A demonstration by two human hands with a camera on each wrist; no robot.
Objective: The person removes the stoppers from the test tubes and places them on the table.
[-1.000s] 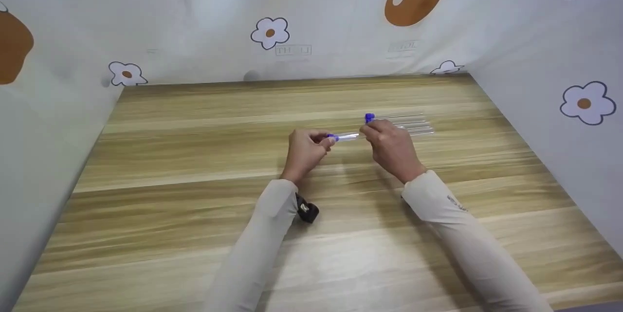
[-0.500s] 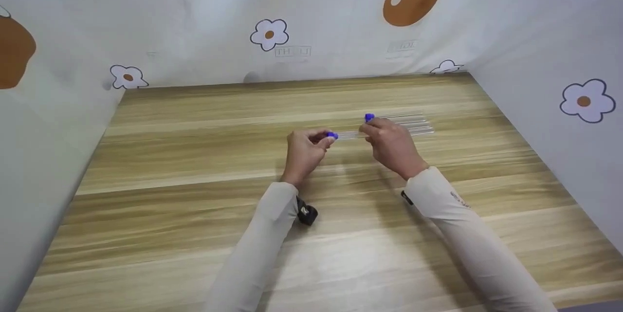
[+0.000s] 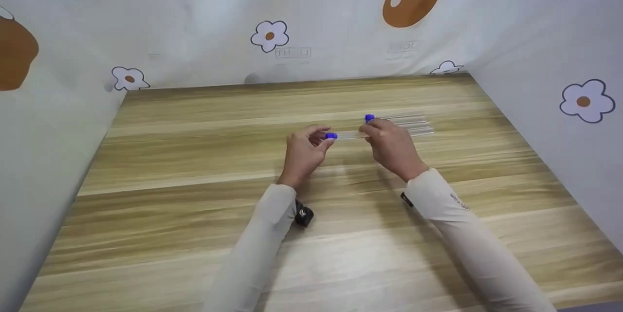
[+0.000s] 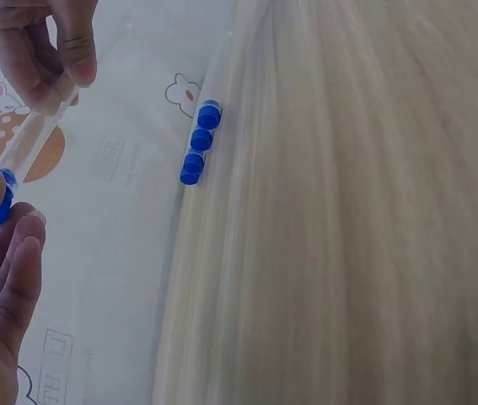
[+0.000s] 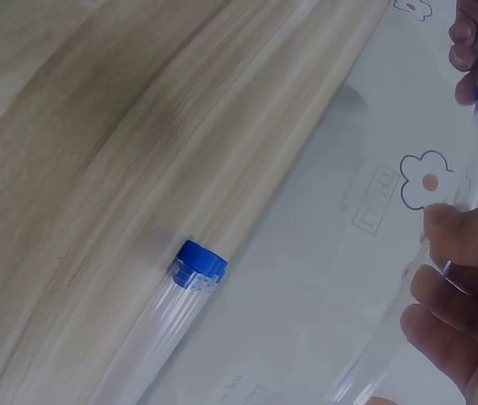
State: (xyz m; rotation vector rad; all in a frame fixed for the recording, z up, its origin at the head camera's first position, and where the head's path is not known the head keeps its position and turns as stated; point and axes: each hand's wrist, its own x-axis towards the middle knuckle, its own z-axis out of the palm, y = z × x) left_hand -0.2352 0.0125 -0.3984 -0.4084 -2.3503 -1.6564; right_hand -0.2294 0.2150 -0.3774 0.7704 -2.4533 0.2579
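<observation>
A clear test tube [image 3: 348, 135] with a blue cap [image 3: 331, 136] is held up between both hands, lying roughly level. At the cap end is my left hand [image 3: 304, 154], thumb and fingers about the cap; the left wrist view shows the thumb against the blue cap [image 4: 4, 198]. My right hand [image 3: 393, 146] pinches the tube's body further along, with the thumb [image 5: 466, 234] on the clear wall in the right wrist view. Just behind the right hand, several more clear tubes [image 3: 406, 119] lie side by side on the table, their blue caps [image 4: 201, 139] facing left.
The wood-grain table [image 3: 185, 146] spreads all around the hands. Pale curtain-like sheeting [image 3: 194, 25] with flower prints rises along its back and sides. A small black wrist camera [image 3: 304, 215] hangs by the left sleeve.
The left fingers have shifted and spread slightly around the cap, and the left wrist has drawn a touch to the left. The right hand and the lying tubes stay where they were.
</observation>
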